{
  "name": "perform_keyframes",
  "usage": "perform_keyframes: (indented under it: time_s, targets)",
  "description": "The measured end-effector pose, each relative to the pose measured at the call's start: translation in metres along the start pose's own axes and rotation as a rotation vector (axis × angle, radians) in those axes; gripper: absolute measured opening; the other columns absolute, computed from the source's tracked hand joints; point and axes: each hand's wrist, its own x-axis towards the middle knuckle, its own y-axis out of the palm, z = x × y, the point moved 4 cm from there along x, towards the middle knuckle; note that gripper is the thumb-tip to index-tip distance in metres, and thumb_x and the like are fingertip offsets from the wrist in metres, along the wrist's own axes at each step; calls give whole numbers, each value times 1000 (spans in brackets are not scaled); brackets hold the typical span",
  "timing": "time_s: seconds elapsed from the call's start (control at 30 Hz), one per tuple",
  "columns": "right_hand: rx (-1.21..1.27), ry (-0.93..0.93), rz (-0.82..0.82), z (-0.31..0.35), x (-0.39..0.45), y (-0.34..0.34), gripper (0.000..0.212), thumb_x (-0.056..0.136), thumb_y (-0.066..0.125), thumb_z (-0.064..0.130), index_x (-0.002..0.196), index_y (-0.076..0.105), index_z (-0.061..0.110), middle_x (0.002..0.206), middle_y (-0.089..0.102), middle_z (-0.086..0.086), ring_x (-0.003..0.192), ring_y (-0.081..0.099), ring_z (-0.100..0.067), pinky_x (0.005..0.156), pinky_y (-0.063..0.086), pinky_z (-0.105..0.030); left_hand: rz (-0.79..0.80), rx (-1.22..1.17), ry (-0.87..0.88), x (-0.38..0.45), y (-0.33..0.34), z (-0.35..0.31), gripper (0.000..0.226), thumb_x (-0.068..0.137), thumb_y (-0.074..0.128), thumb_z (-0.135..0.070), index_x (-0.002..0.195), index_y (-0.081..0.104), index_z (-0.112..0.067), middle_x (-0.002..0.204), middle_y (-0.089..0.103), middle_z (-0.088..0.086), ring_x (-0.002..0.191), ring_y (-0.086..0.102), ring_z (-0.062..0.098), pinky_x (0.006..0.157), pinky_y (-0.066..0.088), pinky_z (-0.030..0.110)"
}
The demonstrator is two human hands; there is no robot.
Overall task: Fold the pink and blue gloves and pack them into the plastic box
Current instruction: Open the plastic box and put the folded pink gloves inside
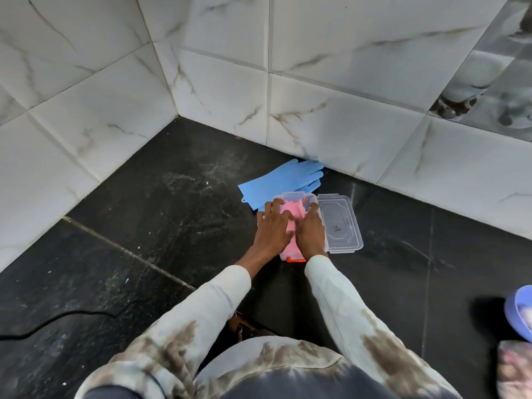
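Head view: pink gloves (291, 224) pressed into plastic box (293, 196) by flat, open left hand (273, 230) and right hand (311, 233), nothing gripped; blue gloves (283, 180) lie behind

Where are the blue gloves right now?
The blue gloves lie flat on the dark floor against the tiled wall, just beyond the plastic box, whose far-left corner overlaps their cuffs.

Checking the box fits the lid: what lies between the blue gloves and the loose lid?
In the head view, only the far end of the plastic box separates the blue gloves from the lid; beyond it, bare floor.
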Motion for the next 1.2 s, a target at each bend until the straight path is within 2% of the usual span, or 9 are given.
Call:
perform_keyframes:
  time_s: [0.13, 0.33, 0.4, 0.53, 0.67, 0.83, 0.97, 1.07, 1.2]
  targets:
    - [-101, -130, -52, 11, -5, -9, 65, 108, 55, 28, 162, 25, 11, 166, 33, -9, 154, 41, -22, 128, 28, -29, 87, 22, 15, -1, 9, 0, 49, 109, 56, -47, 152, 57, -24, 176, 28, 2, 164, 26, 27, 134, 27, 52]
    - [-276, -195, -163, 9, 1, -15, 37, 108, 54, 17, 145, 56, 14, 155, 49, -5, 141, 49, -23, 120, 44, -34, 153, 73, 19, 1, 15, 2, 58, 110, 50, -53, 162, 42, -30, 177, 26, 2, 167, 22, 26, 137, 18, 56]
    - [-343, -166, -114, 11, 3, -13, 30, 108, 55, 18, 136, 66, 13, 149, 57, -4, 136, 55, -24, 115, 50, -35, 165, 70, 34, 1, 17, 2, 62, 110, 48, -56, 165, 35, -33, 179, 22, 0, 168, 19, 26, 136, 15, 59]
    - [-571, -134, 168, 7, 1, 16, 43, 108, 56, 20, 148, 53, 6, 156, 52, -15, 148, 46, -33, 127, 36, -45, 252, 171, 112, 0, 22, 1, 76, 107, 48, -62, 171, 21, -33, 182, 6, -1, 171, 4, 31, 134, 13, 67]
    - [-685, -144, 277, -5, 5, 28, 64, 107, 59, 18, 163, 30, 3, 167, 35, -20, 158, 32, -38, 133, 24, -49, 276, 260, 136, 5, 21, 0, 79, 105, 50, -64, 172, 17, -36, 183, 7, -3, 172, -1, 32, 131, 14, 73]
    - [-667, -153, 307, -12, 14, 29, 63, 110, 51, 16, 163, 24, -2, 167, 29, -25, 157, 32, -38, 131, 25, -46, 309, 333, 110, 10, 24, -7, 75, 107, 47, -63, 172, 20, -36, 181, 18, 0, 171, -1, 34, 128, 8, 79]
    - [-499, -83, 286, -6, 19, 26, 54, 109, 51, 13, 159, 35, 0, 160, 40, -22, 148, 46, -37, 126, 37, -46, 328, 277, 136, 15, 19, -5, 67, 109, 51, -53, 170, 28, -34, 181, 18, 2, 171, -5, 34, 127, 3, 81]
    - [-316, -13, 182, 3, 21, 18, 44, 108, 53, 16, 151, 50, 8, 149, 54, -16, 135, 59, -35, 116, 48, -46, 186, 139, 130, 19, 2, 7, 60, 110, 56, -43, 165, 35, -36, 178, 16, 5, 170, 8, 32, 133, 14, 70]
    - [-136, 32, 4, 18, 18, 9, 44, 108, 55, 28, 150, 51, 17, 151, 58, -5, 134, 63, -29, 116, 51, -46, -167, -179, -181, 22, -25, 49, 46, 108, 55, -22, 154, 52, -23, 162, 39, 5, 151, 42, 24, 123, 38, 47]
